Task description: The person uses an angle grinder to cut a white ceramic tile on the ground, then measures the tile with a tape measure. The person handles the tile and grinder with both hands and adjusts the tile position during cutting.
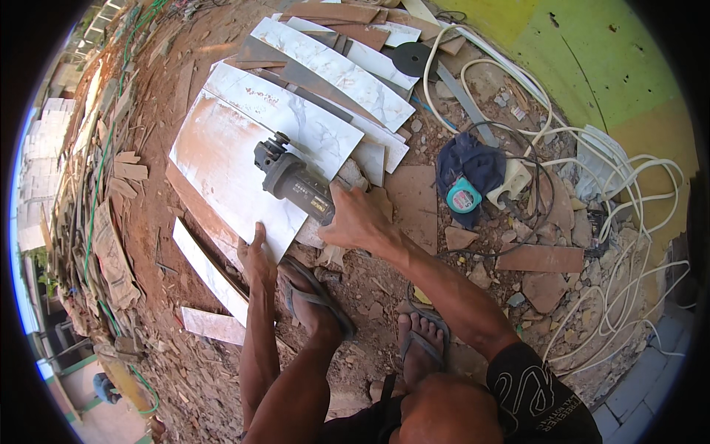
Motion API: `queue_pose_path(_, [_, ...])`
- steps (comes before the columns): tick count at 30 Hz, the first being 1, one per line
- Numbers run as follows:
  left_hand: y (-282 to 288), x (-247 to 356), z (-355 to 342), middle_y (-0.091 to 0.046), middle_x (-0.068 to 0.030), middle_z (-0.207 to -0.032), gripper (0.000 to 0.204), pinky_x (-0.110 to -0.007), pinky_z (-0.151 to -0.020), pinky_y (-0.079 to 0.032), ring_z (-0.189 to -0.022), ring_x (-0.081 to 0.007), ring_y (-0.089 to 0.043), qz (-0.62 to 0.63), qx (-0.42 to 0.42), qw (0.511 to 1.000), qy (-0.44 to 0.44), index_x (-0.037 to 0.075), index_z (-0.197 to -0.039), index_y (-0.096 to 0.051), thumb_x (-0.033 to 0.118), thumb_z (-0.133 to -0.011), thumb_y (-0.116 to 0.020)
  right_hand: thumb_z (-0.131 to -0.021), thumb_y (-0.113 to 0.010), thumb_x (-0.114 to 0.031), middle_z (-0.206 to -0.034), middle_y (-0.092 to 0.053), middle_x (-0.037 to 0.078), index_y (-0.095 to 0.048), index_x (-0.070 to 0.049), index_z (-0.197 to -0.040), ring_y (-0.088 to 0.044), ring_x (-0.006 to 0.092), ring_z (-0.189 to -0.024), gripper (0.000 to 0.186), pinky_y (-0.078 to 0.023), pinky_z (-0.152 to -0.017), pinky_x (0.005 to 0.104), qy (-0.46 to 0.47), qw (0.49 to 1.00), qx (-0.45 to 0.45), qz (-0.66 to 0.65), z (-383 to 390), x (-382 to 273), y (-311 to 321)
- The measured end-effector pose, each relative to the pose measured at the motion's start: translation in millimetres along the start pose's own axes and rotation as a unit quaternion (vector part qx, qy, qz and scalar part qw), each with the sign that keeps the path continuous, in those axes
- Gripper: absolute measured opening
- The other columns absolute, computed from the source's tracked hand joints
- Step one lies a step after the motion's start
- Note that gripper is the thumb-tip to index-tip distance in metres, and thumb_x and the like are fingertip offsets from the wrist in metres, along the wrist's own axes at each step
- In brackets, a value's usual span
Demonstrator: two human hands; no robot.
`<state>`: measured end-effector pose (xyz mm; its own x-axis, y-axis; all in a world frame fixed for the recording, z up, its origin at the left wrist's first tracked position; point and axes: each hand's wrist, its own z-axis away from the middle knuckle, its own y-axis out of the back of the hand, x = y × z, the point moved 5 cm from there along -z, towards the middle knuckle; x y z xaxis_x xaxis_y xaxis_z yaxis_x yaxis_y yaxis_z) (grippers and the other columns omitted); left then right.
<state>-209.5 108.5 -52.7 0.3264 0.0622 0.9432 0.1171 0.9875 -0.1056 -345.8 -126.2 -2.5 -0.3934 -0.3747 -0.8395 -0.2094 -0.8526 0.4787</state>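
A dark angle grinder (pixel 296 185) is held in my right hand (pixel 355 218), its head over a white marble-patterned tile (pixel 214 155) dusted with reddish dirt. A straight groove runs across that tile to the grinder's head. My left hand (pixel 257 259) grips the tile's near edge, thumb on top. My sandaled feet stand just below, among broken pieces. A narrow white tile strip (pixel 207 266) lies left of my left hand.
Stacked tile offcuts (pixel 333 66) and a black disc (pixel 410 59) lie beyond. To the right are dark cloth (pixel 466 159), a teal tape measure (pixel 464 197), a power strip (pixel 510 181), tangled cables and rubble, beside a green-yellow wall (pixel 606 66). Debris is piled leftward.
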Motion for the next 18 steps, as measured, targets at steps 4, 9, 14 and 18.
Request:
queue_pose_path(4, [0.2,-0.6,1.0,-0.070,-0.0106,-0.110,0.030,-0.031,-0.087,-0.055,-0.097,-0.0178,-0.067,-0.002,-0.002,1.000,0.008,-0.003,-0.122,-0.060,0.007,-0.096,-0.071,-0.069,-0.075,-0.020,-0.090,-0.069,0.033,-0.055,0.011,-0.102,-0.071,0.0491,-0.087,0.049,-0.060,-0.078,0.0494,-0.003,1.000,-0.005,0.000,2.5,-1.9,1.6])
queue_pose_path(9, [1.1,-2.5,-0.3,-0.070,-0.0113,-0.111,0.030,-0.032,-0.087,-0.055,-0.097,-0.0184,-0.067,-0.003,-0.002,1.000,-0.001,-0.004,-0.123,-0.060,0.007,-0.097,-0.070,-0.070,-0.075,-0.021,-0.091,-0.069,0.031,-0.055,0.010,-0.102,-0.071,0.0479,-0.087,0.049,-0.060,-0.077,0.0488,0.001,1.000,-0.001,-0.008,3.0,0.5,1.3])
queue_pose_path(14, [6.8,-5.6,-3.6,-0.067,-0.0096,-0.117,0.036,-0.032,-0.092,-0.054,-0.105,-0.0193,-0.066,-0.019,-0.017,1.000,0.004,-0.003,-0.132,-0.057,0.007,-0.098,-0.067,-0.070,-0.074,-0.020,-0.093,-0.068,0.031,-0.055,0.009,-0.103,-0.071,0.0474,-0.089,0.048,-0.060,-0.077,0.0489,-0.014,1.000,-0.013,-0.016,5.0,-1.2,2.5])
queue_pose_path(18, [2.8,-4.8,-1.8,-0.067,-0.0086,-0.115,0.035,-0.032,-0.090,-0.054,-0.102,-0.0187,-0.066,-0.020,-0.013,1.000,0.008,-0.002,-0.131,-0.058,0.007,-0.098,-0.067,-0.071,-0.073,-0.022,-0.093,-0.068,0.031,-0.054,0.009,-0.104,-0.071,0.0476,-0.089,0.049,-0.059,-0.077,0.0495,0.000,1.000,-0.007,-0.011,4.8,3.8,1.4])
